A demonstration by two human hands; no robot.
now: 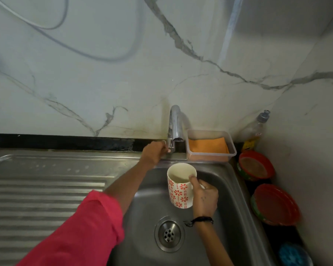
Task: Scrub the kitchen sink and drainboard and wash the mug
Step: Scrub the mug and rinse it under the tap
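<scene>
A white mug (178,191) with red flower print hangs upright over the steel sink basin (146,191), directly under the chrome tap spout (176,127). My right hand (205,196) grips the mug by its handle side, thumb on the rim. My left hand (155,152), its arm in a pink sleeve, is closed around the tap lever at the tap's base. No water stream shows. The ribbed steel drainboard (46,198) lies to the left of the basin. The round drain (169,234) sits at the basin's bottom.
A clear plastic tray (233,150) holding an orange cloth stands right of the tap. A dish-soap bottle (256,131) is in the corner. Two red-rimmed round containers (255,166) (275,205) and a blue scrubber (292,255) line the right counter. The marble wall is close behind.
</scene>
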